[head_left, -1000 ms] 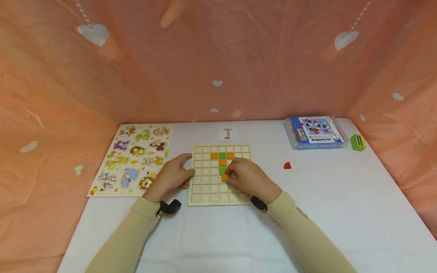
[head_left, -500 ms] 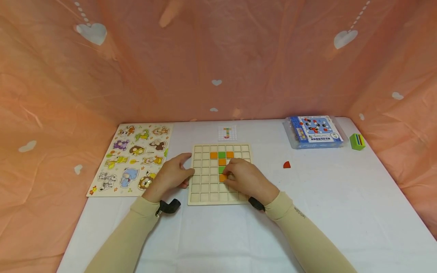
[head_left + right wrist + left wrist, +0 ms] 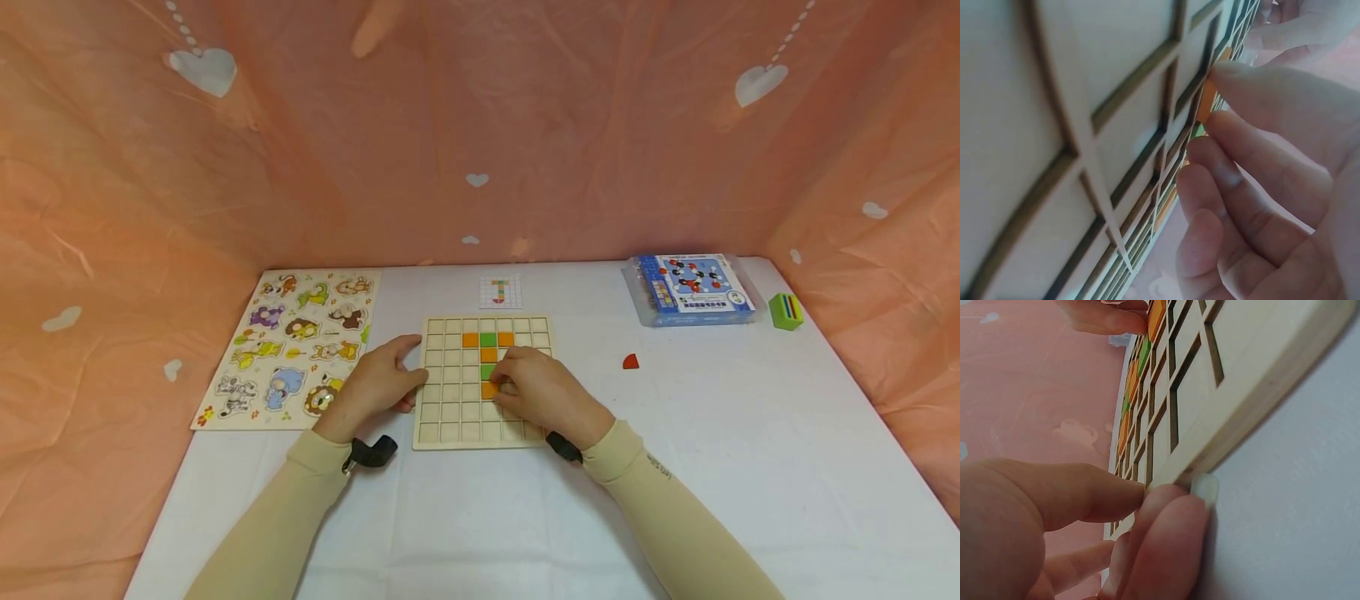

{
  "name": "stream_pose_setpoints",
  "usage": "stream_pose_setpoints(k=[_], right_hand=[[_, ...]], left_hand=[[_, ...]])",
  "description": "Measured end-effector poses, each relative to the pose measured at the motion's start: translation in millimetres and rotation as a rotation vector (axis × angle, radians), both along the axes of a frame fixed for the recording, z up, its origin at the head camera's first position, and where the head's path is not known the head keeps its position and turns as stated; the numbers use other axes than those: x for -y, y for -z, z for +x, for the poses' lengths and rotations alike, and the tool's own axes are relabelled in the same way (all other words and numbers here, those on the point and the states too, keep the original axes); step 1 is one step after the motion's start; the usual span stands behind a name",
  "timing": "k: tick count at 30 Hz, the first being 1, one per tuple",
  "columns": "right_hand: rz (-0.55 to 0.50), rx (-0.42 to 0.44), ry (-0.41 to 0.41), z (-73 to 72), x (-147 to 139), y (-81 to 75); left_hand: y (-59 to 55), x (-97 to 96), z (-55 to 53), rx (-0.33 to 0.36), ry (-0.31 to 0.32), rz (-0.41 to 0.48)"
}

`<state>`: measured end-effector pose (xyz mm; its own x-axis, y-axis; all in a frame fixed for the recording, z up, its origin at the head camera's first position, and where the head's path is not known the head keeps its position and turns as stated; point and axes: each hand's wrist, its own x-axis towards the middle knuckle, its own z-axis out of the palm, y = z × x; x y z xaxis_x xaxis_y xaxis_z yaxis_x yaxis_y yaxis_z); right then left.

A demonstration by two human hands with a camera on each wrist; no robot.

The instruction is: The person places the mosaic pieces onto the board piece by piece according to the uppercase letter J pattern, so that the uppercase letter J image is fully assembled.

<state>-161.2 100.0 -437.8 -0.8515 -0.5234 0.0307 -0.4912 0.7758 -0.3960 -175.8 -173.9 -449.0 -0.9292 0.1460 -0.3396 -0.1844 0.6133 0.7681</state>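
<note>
A square wooden grid board (image 3: 450,417) lies flat on the table. Across its upper part runs a row of an orange, a green (image 3: 488,339) and an orange tile, and more orange and green tiles go down from the middle one. My right hand (image 3: 547,392) pinches the lowest orange tile (image 3: 489,390) between thumb and index finger, at a square below the green tile (image 3: 487,372). The left hand (image 3: 378,383) holds the board's left edge, thumb on the rim (image 3: 1194,459) and fingers against its side. The right hand covers some squares.
A card with a coloured J pattern (image 3: 500,292) lies behind the board. One red quarter-round piece (image 3: 631,362) lies to the right. Farther off are a plastic box (image 3: 693,292) and a green block (image 3: 786,312). On the left is an animal puzzle board (image 3: 285,350).
The orange tile in my right hand has shifted slightly left and now lines up with the column of tiles above. The left hand stays in place on the board's edge.
</note>
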Motion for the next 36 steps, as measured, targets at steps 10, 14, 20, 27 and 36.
stream_pose_setpoints(k=[10, 14, 20, 27, 36], right_hand=[[-0.011, -0.018, -0.021, 0.5, 2, -0.2], [-0.012, -0.021, -0.025, 0.1, 0, -2.4], [-0.032, -0.001, 0.013, -2.0, -16, -9.7], [-0.049, 0.041, 0.089, -0.1, -55, -15.2], [-0.054, 0.025, 0.140, 16.3, -103, -8.6]], left_hand=[[-1.3, 0.9, 0.3, -0.004, 0.004, -0.011], [-0.7, 0.6, 0.6, 0.009, -0.006, -0.014], [-0.8, -0.2, 0.7, 0.009, -0.015, -0.005], [-0.7, -2.9, -0.2, 0.014, -0.011, -0.009], [-2.6, -1.4, -0.2, 0.013, -0.012, -0.017]])
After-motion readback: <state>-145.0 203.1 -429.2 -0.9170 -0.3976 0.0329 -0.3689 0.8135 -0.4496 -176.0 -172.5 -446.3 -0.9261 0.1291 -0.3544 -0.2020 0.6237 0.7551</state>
